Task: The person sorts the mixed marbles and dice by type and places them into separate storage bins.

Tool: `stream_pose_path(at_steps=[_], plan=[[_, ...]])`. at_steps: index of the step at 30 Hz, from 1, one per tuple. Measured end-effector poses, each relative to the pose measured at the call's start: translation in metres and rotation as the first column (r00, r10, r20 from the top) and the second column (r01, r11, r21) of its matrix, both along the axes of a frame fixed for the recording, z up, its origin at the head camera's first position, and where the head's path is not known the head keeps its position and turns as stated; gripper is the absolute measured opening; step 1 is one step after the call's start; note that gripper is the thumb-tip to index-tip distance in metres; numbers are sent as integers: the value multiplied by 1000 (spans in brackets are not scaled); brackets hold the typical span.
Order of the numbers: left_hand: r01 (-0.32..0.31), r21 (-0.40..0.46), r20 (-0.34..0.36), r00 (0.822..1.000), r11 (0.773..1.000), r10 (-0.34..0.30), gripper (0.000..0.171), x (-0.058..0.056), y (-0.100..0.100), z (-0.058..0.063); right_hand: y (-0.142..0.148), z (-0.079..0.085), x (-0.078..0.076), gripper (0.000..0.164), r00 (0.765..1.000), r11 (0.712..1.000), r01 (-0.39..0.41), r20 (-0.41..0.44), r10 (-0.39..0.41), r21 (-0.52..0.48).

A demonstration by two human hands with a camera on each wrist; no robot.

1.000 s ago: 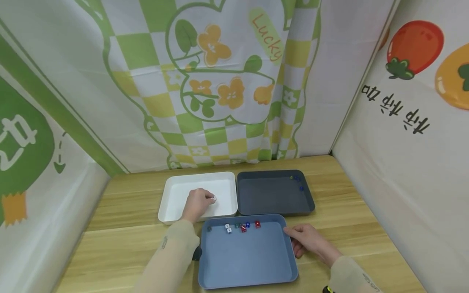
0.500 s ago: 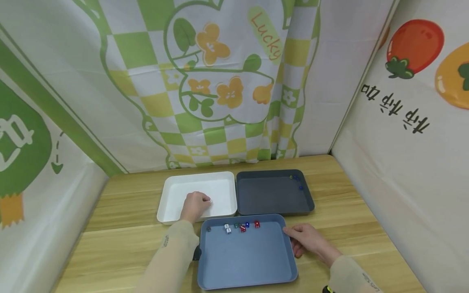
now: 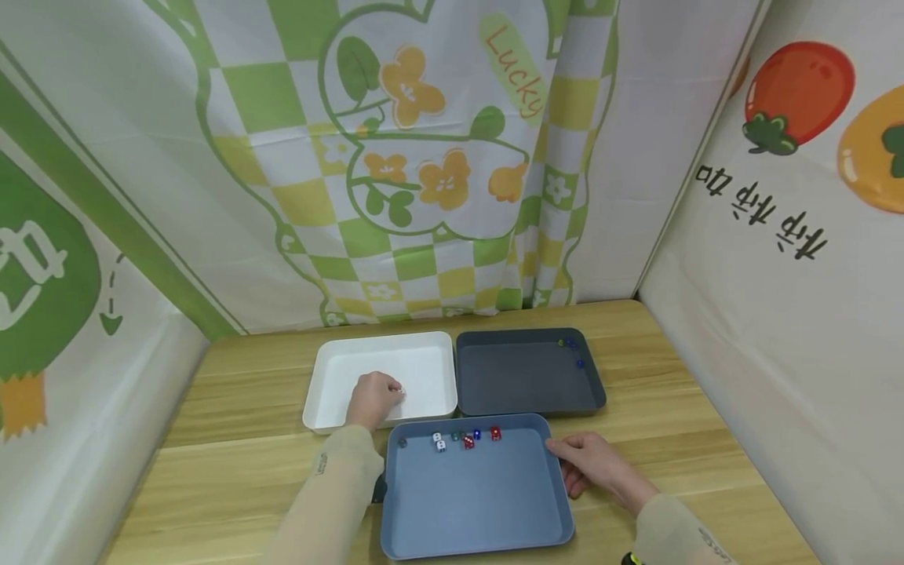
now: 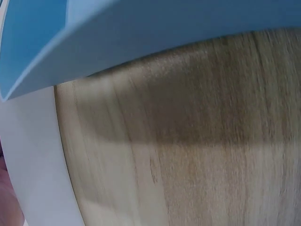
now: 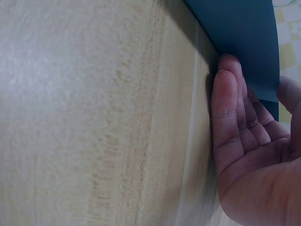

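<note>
Dice (image 3: pixel 469 442) in red, white, blue and darker shades lie in a loose row near the far wall of the blue tray (image 3: pixel 480 502), to the left of the right grip (image 3: pixel 592 461) and nearer the person than the left grip (image 3: pixel 371 399). The blue tray's long axis runs left to right, with one short side facing the right grip, which holds that side narrowly, thumb at the rim and fingers along the outer wall. The left grip is narrow too, its fingertips pinching a small white piece (image 3: pixel 401 390) in the white tray (image 3: pixel 431 373); so much of the piece is covered that its facing cannot be told, nor whether it touches the tray floor. The white tray's long axis also runs left to right, its floor stretching beyond the left grip and to both sides of it, its near wall passing under the wrist. The worktop (image 3: pixel 226 447) extends to the left of the left grip and to the right of the right grip. Well right of the left grip, just beside the white tray, sits the dark tray (image 3: pixel 508 380), with small blue and yellow-green pieces (image 3: pixel 581 363) toward its far right corner. The white tray's near wall and the blue tray's far wall stand between the left grip and the dice. The left sleeve (image 3: pixel 325 486) runs along the blue tray's left side. Ahead of both grips, past the trays, hangs a checked curtain (image 3: pixel 381 235).
</note>
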State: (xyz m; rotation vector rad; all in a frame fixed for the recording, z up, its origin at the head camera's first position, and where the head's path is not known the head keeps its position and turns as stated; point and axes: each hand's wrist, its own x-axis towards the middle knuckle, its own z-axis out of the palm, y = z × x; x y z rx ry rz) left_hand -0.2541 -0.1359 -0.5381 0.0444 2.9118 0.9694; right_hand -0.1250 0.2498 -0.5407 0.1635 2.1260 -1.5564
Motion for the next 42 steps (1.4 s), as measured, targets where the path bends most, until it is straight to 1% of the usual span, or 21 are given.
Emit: stream_pose_path(at_steps=[5,10,14,21,26,34,37,42], plan=[[-15,-5,33,999,1000,15,11,1,1,0,1,-1,1,48,1000,1000,-5,-5,5,-9],[-18,-26,37,999,1000,19,12,1,0,0,1,-1,2,48,1000,1000,-5,-13,5,-16],[-24,-19,44,999,1000,24,15,1,0,-1,0,0,3,48,1000,1000,-4,-12,4,-19],[10,-3,18,1000,1000,-10,23,0,-1,2,0,-1,2,49,1000,1000,1,-13,-1,-7],[14,18,-4,1000,1000,-14,22,4,-3,13,0,-2,1,49,1000,1000,8,-10,-8,1],[22,89,-47,999,996,-18,22,11,-13,28,-1,-3,-1,48,1000,1000,6,-13,-6,22],[24,117,-52,999,993,-18,23,14,-17,34,-1,-3,-2,47,1000,1000,1,-13,-1,20],[32,113,-70,997,993,-24,24,17,-20,43,0,-3,-1,47,1000,1000,3,-9,-3,17]])
